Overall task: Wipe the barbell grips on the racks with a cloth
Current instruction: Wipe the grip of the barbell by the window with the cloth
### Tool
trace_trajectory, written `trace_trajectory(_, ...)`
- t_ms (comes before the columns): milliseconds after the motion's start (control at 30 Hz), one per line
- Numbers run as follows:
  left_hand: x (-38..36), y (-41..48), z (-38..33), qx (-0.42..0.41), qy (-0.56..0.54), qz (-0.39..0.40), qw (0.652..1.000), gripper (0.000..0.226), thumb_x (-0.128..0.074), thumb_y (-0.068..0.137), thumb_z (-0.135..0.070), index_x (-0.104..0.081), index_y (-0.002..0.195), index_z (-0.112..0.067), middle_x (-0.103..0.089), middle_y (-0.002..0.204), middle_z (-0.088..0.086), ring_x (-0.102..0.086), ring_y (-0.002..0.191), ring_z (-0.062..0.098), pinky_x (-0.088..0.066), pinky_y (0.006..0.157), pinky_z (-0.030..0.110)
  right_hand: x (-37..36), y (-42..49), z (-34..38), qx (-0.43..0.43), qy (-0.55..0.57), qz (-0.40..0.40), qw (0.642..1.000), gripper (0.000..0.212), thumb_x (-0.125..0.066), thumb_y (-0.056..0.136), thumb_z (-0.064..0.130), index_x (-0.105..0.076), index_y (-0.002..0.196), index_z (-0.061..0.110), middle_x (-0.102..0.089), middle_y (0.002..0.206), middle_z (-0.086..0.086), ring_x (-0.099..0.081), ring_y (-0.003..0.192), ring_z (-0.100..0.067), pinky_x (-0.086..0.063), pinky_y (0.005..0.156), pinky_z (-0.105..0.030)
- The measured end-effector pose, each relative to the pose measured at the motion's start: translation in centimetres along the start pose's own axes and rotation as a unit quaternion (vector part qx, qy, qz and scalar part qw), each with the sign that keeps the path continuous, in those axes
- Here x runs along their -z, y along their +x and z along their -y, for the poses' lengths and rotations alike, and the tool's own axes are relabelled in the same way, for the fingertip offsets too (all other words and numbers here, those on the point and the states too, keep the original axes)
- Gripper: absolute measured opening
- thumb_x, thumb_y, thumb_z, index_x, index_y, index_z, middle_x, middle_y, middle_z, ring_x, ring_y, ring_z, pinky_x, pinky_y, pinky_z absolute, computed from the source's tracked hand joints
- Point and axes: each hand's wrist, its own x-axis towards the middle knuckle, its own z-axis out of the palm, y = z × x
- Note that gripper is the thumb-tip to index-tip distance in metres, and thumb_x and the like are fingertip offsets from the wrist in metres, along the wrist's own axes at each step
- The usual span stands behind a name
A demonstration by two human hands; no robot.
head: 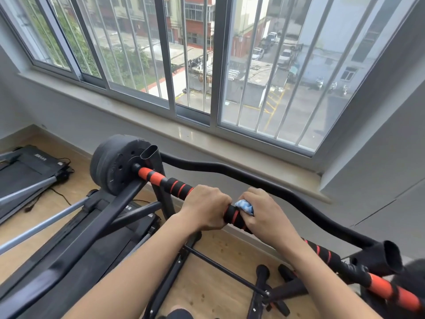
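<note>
A barred window [195, 65] fills the wall beyond both hands. A folded treadmill [25, 168] lies on the wood floor far to the left of the left hand [204, 208]. The black rack [220, 168] carries the barbell [161, 179], its curved rail passing just behind the knuckles. A black weight plate [115, 166] sits at the bar's end, up and left of the left hand. That hand wraps around the foam grip [233, 216]. Just beside it, the right hand [264, 215] clasps a blue-and-white cloth [245, 206] bunched against the same grip.
</note>
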Motion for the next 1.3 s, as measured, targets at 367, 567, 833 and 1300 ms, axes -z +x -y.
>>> trace_trajectory(367,4.0,3.9,1.4,-0.012,-0.262,0.347,0.900,0.019,-0.083,0.077,-0.032,-0.068,0.087,-0.026,-0.069,0.067,-0.005,-0.067,0.056,0.010,-0.057,0.058,0.027,1.0,-0.5,-0.5,0.057,-0.019,0.027,0.998,0.014,-0.059,0.092,0.015,-0.061,0.101,0.026,-0.052,0.099,0.017,-0.047,0.098,-0.007,-0.050,0.081,-0.030)
trace_trajectory(567,-2.1,-0.8,0.0,-0.107,-0.004,-0.173,0.979,0.011,-0.067,0.086,-0.022,-0.057,0.082,-0.021,-0.061,0.071,-0.001,-0.057,0.062,0.024,-0.042,0.059,0.036,1.1,0.3,-0.9,0.045,0.027,0.044,0.998,0.009,-0.054,0.095,0.020,-0.059,0.093,0.026,-0.054,0.095,0.016,-0.051,0.096,-0.007,-0.049,0.082,-0.036)
trace_trajectory(833,-1.4,-0.1,-0.7,-0.030,-0.003,-0.065,0.997,0.008,-0.065,0.078,-0.026,-0.060,0.071,-0.025,-0.067,0.066,-0.003,-0.061,0.055,0.023,-0.044,0.058,0.030,0.5,-0.4,-0.3,0.082,-0.052,0.019,0.995,0.009,-0.059,0.093,0.026,-0.057,0.101,0.028,-0.048,0.101,0.018,-0.047,0.095,-0.008,-0.046,0.076,-0.020)
trace_trajectory(1300,0.5,0.2,0.9,-0.077,-0.061,0.012,0.995,0.029,-0.058,0.076,-0.056,-0.061,0.079,-0.027,-0.065,0.069,-0.007,-0.063,0.062,0.016,-0.053,0.059,0.032,1.0,-0.6,-0.2,0.091,-0.056,0.033,0.994,0.015,-0.060,0.093,0.033,-0.057,0.108,0.029,-0.048,0.105,0.018,-0.049,0.100,-0.007,-0.051,0.083,-0.022)
